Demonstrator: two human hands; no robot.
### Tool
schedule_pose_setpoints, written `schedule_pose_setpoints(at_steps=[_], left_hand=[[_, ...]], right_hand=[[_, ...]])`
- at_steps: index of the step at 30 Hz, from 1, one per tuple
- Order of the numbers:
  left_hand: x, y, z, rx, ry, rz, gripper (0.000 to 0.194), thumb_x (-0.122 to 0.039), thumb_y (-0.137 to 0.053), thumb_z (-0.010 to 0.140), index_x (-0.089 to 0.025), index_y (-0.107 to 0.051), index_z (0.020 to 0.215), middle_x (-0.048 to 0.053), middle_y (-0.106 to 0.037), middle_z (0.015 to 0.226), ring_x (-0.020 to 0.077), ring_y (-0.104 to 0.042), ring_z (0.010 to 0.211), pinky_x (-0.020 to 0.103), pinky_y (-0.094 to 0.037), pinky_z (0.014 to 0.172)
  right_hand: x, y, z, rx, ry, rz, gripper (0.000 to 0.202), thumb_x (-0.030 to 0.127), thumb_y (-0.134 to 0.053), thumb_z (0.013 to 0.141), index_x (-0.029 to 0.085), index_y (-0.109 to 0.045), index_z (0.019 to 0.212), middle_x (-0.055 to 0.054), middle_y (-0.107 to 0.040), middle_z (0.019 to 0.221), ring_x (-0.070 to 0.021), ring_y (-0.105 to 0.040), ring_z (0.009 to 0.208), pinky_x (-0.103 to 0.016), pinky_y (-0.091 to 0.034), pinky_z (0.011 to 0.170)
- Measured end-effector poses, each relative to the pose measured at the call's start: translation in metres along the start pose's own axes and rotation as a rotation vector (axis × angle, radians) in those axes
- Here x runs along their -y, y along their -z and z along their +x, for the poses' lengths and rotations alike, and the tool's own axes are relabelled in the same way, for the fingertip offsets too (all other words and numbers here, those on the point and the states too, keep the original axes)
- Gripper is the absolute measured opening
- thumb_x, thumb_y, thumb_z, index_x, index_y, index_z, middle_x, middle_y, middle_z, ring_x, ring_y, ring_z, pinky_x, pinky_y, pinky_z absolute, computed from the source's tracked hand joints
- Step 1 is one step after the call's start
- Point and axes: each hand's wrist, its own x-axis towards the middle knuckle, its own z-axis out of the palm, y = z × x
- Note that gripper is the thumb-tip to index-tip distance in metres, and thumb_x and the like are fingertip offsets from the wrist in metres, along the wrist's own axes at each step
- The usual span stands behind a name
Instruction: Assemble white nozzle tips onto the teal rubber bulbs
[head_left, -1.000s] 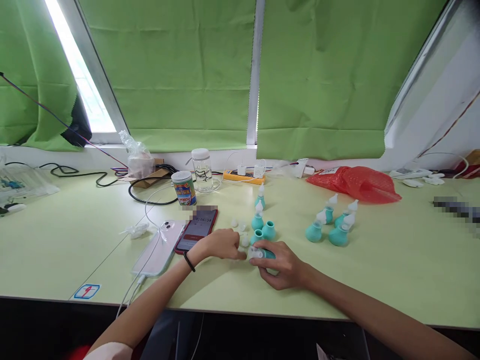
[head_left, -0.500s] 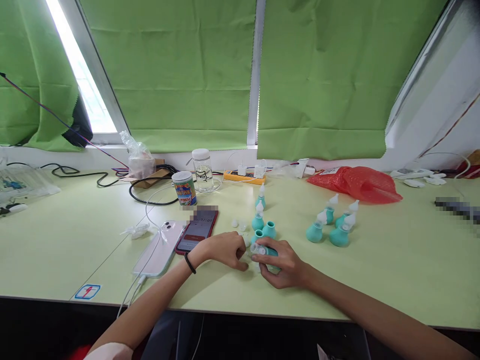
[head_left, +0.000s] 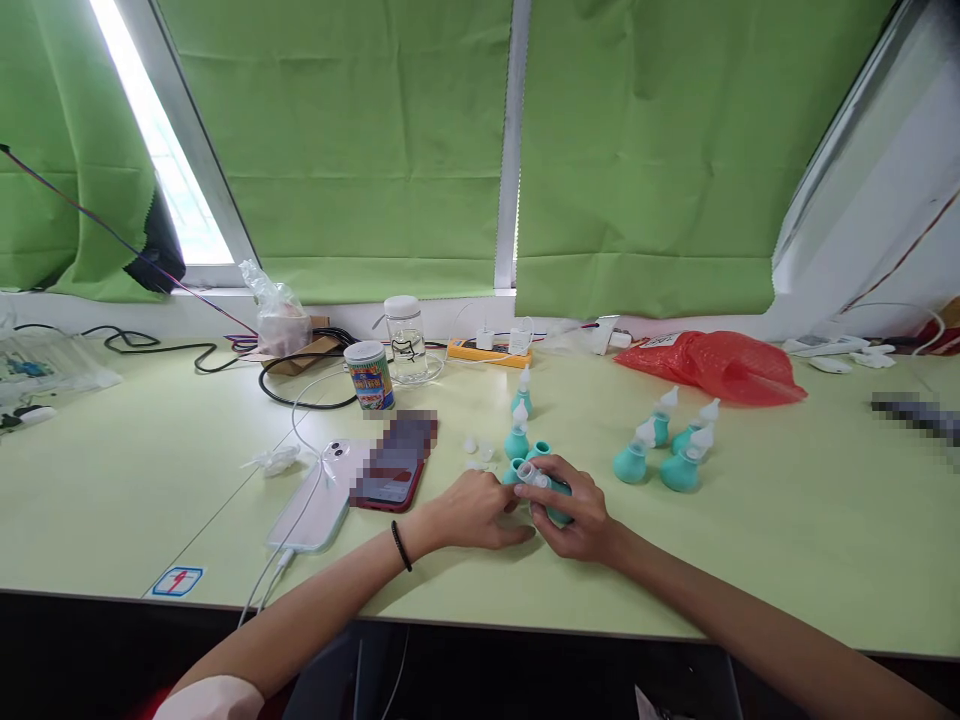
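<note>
My right hand (head_left: 576, 508) grips a teal rubber bulb (head_left: 559, 515), tilted, with a clear plastic collar (head_left: 531, 474) at its mouth pointing up and left. Close beside it, my left hand (head_left: 474, 508) is low over the table, palm down, thumb stretched toward the right hand and apart from the bent fingers. Nothing shows in it, though some fingertips are hidden. Just behind the hands stand two open-mouthed teal bulbs (head_left: 514, 470). Beyond them are two bulbs with clear pointed nozzles (head_left: 516, 440). Small translucent caps (head_left: 470, 445) lie left of these.
Several nozzle-topped bulbs (head_left: 681, 470) stand to the right. Left of my hands lie a red-cased phone (head_left: 409, 485) and a pale phone (head_left: 311, 505) with a white cable. Farther back are a printed can (head_left: 369, 378), a clear jar (head_left: 406, 345), a power strip (head_left: 465, 351) and a red plastic bag (head_left: 712, 368).
Both hands have shifted right, the left hand closer to the right one. The bulb in my right hand has turned so its collar points more upward.
</note>
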Motion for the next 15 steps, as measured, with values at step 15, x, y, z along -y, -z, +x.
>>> schedule_pose_setpoints(at_steps=[15], left_hand=[[-0.011,-0.029,0.005,-0.104,-0.048,0.146,0.028,-0.036,-0.036,0.079,-0.014,-0.047,0.090,0.005,-0.056,0.061,0.0175,-0.054,0.054,0.025,-0.038,0.045]], right_hand=[[-0.001,0.007,0.007,-0.094,-0.046,0.002,0.031,0.003,-0.047,0.063,0.020,-0.058,0.087,-0.009,-0.048,0.094,-0.0168,-0.051,0.080,-0.027,-0.046,0.058]])
